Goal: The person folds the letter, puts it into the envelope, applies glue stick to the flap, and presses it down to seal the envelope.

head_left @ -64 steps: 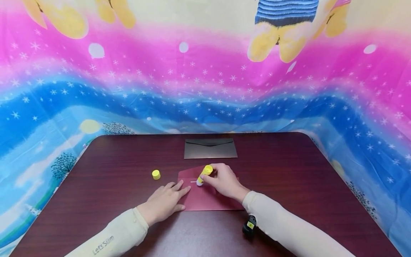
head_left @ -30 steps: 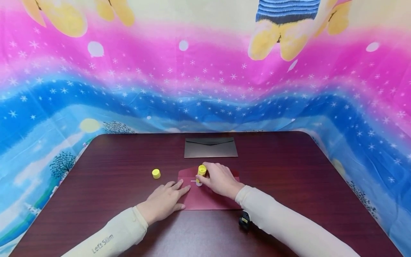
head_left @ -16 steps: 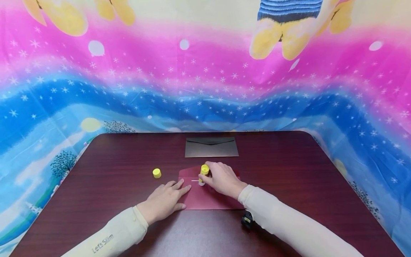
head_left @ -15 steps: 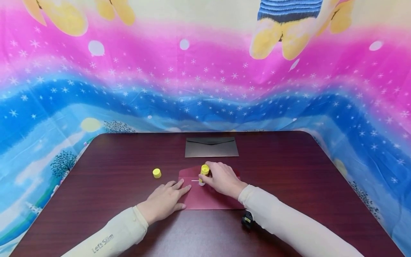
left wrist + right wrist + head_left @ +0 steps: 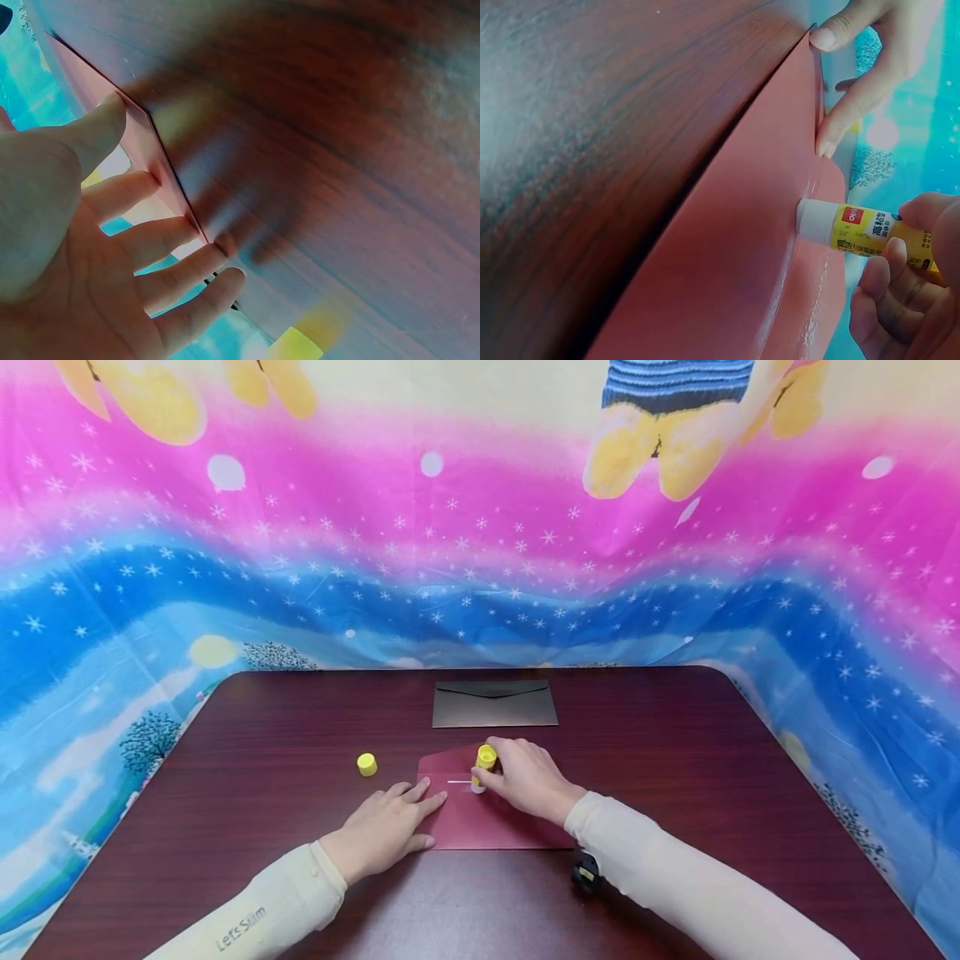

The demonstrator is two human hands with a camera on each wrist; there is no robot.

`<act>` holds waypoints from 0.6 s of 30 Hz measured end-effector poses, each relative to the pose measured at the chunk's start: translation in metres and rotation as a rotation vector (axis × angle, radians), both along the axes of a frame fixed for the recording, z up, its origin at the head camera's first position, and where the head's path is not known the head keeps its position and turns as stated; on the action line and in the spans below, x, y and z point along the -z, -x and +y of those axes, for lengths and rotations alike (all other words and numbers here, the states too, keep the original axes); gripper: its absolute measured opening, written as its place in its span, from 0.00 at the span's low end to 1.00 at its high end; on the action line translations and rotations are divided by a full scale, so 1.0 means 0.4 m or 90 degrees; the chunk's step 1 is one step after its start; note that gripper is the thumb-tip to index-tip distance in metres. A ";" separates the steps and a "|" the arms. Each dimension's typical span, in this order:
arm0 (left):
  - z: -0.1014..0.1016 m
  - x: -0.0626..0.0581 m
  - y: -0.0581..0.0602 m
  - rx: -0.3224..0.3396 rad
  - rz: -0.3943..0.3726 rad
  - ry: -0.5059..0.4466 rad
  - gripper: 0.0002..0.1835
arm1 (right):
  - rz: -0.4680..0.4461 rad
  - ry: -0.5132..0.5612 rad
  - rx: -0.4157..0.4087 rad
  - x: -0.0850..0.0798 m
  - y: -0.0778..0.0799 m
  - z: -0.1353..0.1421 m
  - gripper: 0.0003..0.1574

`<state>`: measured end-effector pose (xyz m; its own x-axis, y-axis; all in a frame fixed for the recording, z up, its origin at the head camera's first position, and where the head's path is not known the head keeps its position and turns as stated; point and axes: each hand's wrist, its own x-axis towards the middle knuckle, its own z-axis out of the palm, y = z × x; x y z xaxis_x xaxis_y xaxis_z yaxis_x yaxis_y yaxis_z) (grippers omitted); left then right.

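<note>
A dark red envelope (image 5: 487, 831) lies on the table with its flap spread away from me. My left hand (image 5: 381, 833) rests at its left edge, fingers spread, some tips on the paper. In my right hand (image 5: 534, 782) I grip a yellow and white glue stick (image 5: 485, 760), its white end down against the envelope near the flap fold. A short white line (image 5: 459, 782) runs left from that end. The right wrist view shows the printed label of the glue stick (image 5: 862, 231) between thumb and fingers, and shiny streaks (image 5: 815, 315) on the flap.
The yellow cap (image 5: 367, 765) stands on the table left of the envelope. A dark grey envelope (image 5: 495, 706) lies closed toward the far edge. Behind the brown table (image 5: 285, 727) hangs a printed cloth (image 5: 495, 552). A black device (image 5: 586, 872) sits at my right wrist.
The right hand has shifted the glue stick left, then back right along the fold. More of the white line shows now. My left hand has stayed in place.
</note>
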<state>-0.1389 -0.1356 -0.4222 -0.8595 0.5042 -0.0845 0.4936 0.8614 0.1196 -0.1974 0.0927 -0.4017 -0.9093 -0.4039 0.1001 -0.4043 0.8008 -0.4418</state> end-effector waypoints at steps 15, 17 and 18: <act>0.001 -0.007 -0.002 -0.003 -0.007 -0.002 0.33 | -0.002 -0.008 0.012 -0.005 -0.003 0.042 0.15; 0.000 -0.007 -0.002 -0.001 -0.006 -0.004 0.33 | -0.005 -0.011 0.014 -0.004 -0.002 0.048 0.15; 0.000 -0.007 -0.002 -0.001 -0.006 -0.004 0.33 | -0.007 -0.012 0.016 -0.004 -0.002 0.051 0.15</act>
